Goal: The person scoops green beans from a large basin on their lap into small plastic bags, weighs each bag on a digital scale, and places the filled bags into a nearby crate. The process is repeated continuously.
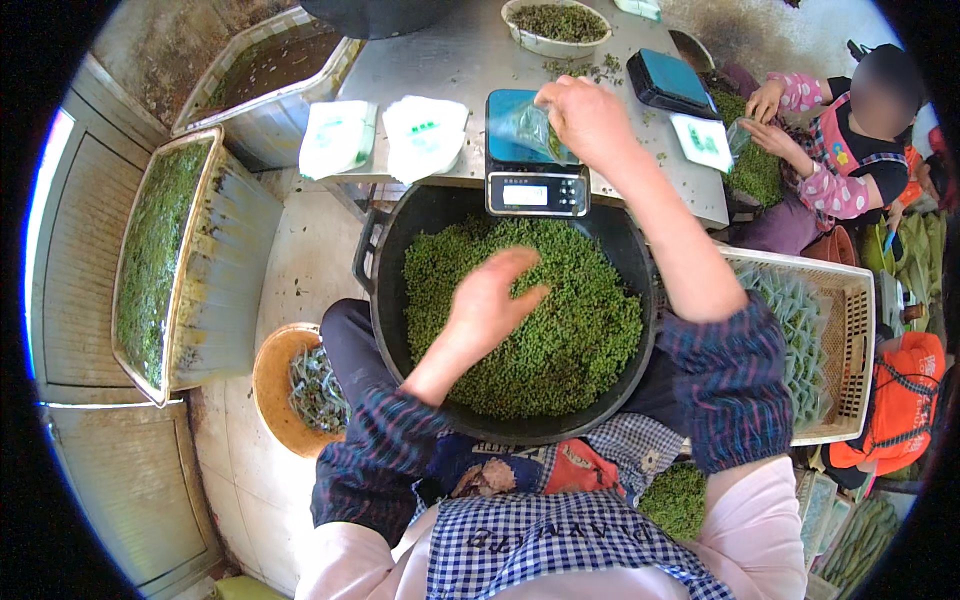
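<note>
A black plastic tub full of small green plant sprigs rests on the lap. Above the sprigs is my left hand, blurred, thumb and fingers apart and holding nothing. A digital scale with a blue top stands at the table's edge, just beyond the tub. My right hand grips a clear plastic bag with some green in it, over the scale's platform; whether the bag touches the platform cannot be told. Stacks of printed plastic bags lie left of the scale.
On the metal table are a white bowl of sprigs and a second scale. A plastic crate of filled bags stands right. An orange basin and large bins stand left. A co-worker handles a bag at right.
</note>
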{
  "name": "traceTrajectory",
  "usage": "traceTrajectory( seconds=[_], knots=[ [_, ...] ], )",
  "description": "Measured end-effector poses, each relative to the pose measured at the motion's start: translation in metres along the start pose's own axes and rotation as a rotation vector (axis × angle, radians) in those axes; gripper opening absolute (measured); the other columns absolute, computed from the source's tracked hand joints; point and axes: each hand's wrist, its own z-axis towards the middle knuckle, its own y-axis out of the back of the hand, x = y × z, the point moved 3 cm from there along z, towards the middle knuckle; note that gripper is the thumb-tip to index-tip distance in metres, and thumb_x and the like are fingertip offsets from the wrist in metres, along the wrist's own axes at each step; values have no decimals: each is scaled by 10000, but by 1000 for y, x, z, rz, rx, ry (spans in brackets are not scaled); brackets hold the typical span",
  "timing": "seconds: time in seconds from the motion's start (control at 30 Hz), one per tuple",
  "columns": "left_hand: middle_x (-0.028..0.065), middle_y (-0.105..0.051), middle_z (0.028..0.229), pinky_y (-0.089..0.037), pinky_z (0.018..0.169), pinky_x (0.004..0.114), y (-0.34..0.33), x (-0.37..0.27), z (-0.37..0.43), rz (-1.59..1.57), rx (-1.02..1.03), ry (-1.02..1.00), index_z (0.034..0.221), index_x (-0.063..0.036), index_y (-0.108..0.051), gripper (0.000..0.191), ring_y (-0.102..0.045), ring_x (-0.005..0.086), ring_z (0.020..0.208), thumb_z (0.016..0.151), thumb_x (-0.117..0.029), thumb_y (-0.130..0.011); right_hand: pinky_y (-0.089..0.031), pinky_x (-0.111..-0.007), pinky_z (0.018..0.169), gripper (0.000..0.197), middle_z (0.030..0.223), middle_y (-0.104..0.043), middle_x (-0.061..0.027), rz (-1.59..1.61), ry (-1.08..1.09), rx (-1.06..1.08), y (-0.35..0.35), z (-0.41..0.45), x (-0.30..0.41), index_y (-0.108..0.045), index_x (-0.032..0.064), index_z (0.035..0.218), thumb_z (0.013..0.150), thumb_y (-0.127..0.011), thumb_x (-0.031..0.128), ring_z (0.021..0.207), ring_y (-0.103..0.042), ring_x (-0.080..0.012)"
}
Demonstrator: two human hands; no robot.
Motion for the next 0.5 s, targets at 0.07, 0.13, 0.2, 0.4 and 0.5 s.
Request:
traceTrajectory(
  seconds=[0.07, 0.13, 0.2, 0.4, 0.5],
  knots=[
    [195, -515, 1243, -430, 969, 384, 33, -10, 11, 40, -240, -41, 1248, -19, -491, 613, -509, 338, 1162, 712, -154, -753, -491, -400, 746, 153, 870, -627, -97, 86, 52, 149, 42, -2, 17, -650, 86, 910, 789, -588, 158, 862, -607, -298],
    [212, -440, 1321, -433, 973, 387, 35, -9, 34, 124, -257, -24, 1337, -9, -380, 770, -496, 340, 1180, 685, -119, -773, -490, -404, 713, 151, 848, -633, -112, 193, 63, 286, 51, -19, 17, -653, 72, 875, 795, -594, 186, 807, -612, -309],
    [119, -585, 1144, -487, 871, 343, -22, 29, 38, -468, 117, 269, 1263, -14, -469, 623, -592, 233, 1016, 723, -120, -761, -493, -399, 725, 157, 865, -636, -117, 341, 18, 560, 16, -44, 15, -666, 81, 899, 795, -602, 180, 834, -614, -307],
    [25, -625, 1065, -464, 887, 285, -70, 34, 24, -918, 246, 308, 1247, -38, -505, 550, -577, 127, 978, 746, -53, -731, -496, -411, 719, 260, 895, -626, -99, 91, 83, 482, 79, -118, 40, -644, 79, 936, 791, -653, 294, 845, -614, -305],
    [41, -593, 1141, -455, 917, 302, -82, -2, 25, -860, 211, 126, 1278, -60, -484, 629, -556, 145, 1034, 715, -68, -766, -500, -413, 663, 339, 917, -620, -100, 59, 41, 766, 67, -152, 38, -628, 55, 909, 760, -677, 356, 804, -622, -317]
  ],
)
